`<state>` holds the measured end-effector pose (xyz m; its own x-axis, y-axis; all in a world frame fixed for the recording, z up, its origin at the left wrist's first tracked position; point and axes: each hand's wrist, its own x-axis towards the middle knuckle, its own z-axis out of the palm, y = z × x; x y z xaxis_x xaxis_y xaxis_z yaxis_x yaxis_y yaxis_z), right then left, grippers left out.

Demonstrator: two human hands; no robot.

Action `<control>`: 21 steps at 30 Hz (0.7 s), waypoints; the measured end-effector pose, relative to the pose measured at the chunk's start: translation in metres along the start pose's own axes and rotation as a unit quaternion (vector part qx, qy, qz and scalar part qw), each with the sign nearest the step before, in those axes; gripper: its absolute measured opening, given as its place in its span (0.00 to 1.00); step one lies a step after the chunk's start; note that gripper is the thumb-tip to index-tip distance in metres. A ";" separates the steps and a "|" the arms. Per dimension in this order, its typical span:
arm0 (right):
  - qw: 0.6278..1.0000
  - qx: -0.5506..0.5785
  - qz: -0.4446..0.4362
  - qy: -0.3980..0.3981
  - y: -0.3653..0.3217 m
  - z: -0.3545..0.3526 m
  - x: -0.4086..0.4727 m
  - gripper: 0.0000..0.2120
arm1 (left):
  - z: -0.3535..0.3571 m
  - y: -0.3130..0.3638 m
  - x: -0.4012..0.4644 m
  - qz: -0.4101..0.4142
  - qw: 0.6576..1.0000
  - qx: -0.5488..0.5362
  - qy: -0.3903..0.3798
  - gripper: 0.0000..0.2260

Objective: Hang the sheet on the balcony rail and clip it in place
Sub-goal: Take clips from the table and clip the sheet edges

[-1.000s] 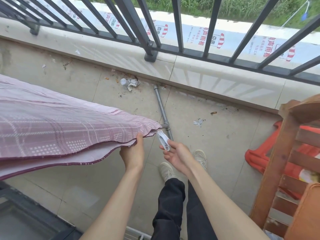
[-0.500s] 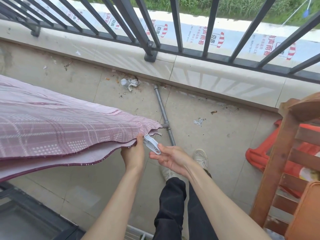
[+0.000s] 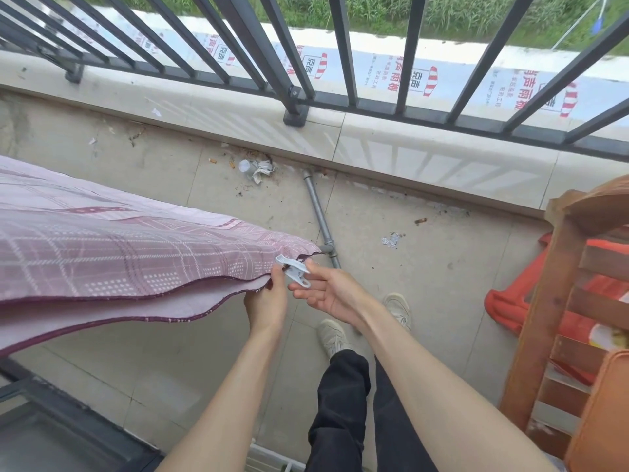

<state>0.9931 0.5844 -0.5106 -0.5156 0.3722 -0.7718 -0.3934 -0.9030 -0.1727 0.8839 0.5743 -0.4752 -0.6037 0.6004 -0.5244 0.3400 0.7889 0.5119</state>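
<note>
**Clip going onto the sheet corner**

From the head view: the left hand [image 3: 264, 303] pinches the corner of the pink plaid sheet [image 3: 136, 253], probably to keep the layers bunched for clipping. Just right of it, the right hand [image 3: 328, 292] grips a pale clip [image 3: 293, 270], whose tip touches the sheet's edge. Beyond both hands there's a grubby tiled floor [image 3: 425, 284] with litter, then the dark railing [image 3: 306, 63]. A wooden frame [image 3: 558, 301] stands further right.

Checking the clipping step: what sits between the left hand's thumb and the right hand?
In the head view, only the pale clothes clip, biting the sheet edge, lies between the left hand and right hand.
</note>
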 end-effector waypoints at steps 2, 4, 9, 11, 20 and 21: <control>0.998 -0.065 -0.003 0.008 0.002 0.000 -0.004 0.15 | -0.002 -0.001 -0.001 0.016 0.999 0.024 -0.024 0.14; 0.990 -0.135 -0.007 0.035 0.007 -0.002 -0.014 0.17 | -0.004 -0.002 -0.005 0.035 0.996 0.059 -0.065 0.14; 0.922 -0.329 -0.064 0.196 0.028 -0.014 -0.058 0.20 | -0.011 -0.016 -0.035 0.140 0.959 0.195 -0.153 0.13; 0.869 -0.421 -0.075 0.250 0.042 -0.023 -0.085 0.24 | -0.019 -0.022 -0.052 0.217 0.922 0.256 -0.194 0.17; 0.688 -0.503 -0.236 0.467 0.113 -0.012 -0.251 0.28 | -0.067 0.008 -0.141 0.536 0.708 0.386 -0.248 0.22; 0.669 -0.501 -0.246 0.491 0.124 -0.012 -0.271 0.28 | -0.068 0.013 -0.157 0.563 0.687 0.383 -0.254 0.22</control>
<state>1.0933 0.3686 -0.3301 0.4302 0.8017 -0.4150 0.6300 -0.5959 -0.4980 0.9336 0.4814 -0.3402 0.6168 0.7007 -0.3587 0.7820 -0.4933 0.3811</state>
